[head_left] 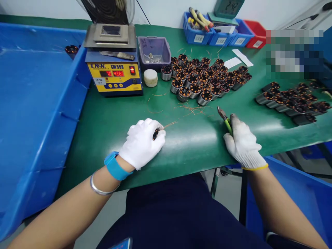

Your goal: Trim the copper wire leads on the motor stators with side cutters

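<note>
My left hand [145, 142], in a white glove, is wrapped round a motor stator [155, 134]. Most of the stator is hidden by the glove; its dark end shows, and thin copper wires stick out to the right. In my gloved right hand [241, 140] is a pair of cutting pliers [225, 119] with green handles, its jaws pointing up and left, away from the stator. Beyond my hands stands a cluster of stators [204, 97] with steel cans and copper windings. Loose wire clippings [192, 110] lie on the green table in front of them.
A yellow-and-blue soldering unit [116, 77] stands at the back left, beside a purple bin [155, 52] and a round white block [150, 78]. A large blue tray [38, 103] fills the left side. More stators [287, 100] stand at right; small blue bins [198, 37] line the back.
</note>
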`<action>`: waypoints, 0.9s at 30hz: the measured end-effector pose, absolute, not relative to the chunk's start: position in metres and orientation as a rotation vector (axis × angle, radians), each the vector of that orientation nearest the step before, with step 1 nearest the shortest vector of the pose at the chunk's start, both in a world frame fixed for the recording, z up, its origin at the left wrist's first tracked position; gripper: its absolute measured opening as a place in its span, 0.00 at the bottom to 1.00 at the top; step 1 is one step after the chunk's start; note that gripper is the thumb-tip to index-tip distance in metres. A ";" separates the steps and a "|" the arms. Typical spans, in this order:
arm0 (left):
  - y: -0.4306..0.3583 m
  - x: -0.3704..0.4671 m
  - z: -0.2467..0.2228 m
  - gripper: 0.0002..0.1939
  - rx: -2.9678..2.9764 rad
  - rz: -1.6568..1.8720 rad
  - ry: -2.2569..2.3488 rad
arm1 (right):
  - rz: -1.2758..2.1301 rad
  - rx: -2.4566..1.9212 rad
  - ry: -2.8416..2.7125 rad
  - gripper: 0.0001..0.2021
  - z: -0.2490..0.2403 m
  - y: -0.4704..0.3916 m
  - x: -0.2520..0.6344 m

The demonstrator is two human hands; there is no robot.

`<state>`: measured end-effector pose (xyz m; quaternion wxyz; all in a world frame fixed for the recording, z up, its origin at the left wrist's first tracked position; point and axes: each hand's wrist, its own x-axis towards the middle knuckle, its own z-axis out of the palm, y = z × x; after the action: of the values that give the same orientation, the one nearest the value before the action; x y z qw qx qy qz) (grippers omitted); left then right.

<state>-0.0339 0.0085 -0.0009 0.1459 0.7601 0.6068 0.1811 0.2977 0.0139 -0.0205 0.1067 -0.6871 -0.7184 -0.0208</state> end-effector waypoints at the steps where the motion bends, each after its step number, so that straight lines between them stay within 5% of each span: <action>1: 0.009 -0.034 -0.002 0.12 2.175 0.534 1.742 | -0.028 -2.043 -1.997 0.36 -0.021 0.013 0.293; 4: 0.012 -0.033 -0.003 0.11 2.142 0.544 1.719 | 0.335 -1.923 -1.674 0.40 -0.011 0.001 0.269; 9: 0.014 -0.034 -0.004 0.12 2.177 0.570 1.660 | 1.821 -1.134 -1.411 0.39 0.010 -0.028 0.213; 12: 0.014 -0.034 -0.005 0.13 2.222 0.558 1.656 | 2.280 -0.967 -1.163 0.33 0.013 -0.029 0.194; 27: 0.014 -0.034 -0.004 0.14 2.346 0.444 1.650 | 2.169 -1.360 -1.359 0.37 0.022 -0.002 0.166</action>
<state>-0.0345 0.0144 -0.0036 0.1192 0.8026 0.5645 0.1519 0.1663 -0.0017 0.0225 0.1212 -0.4658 -0.4654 0.7428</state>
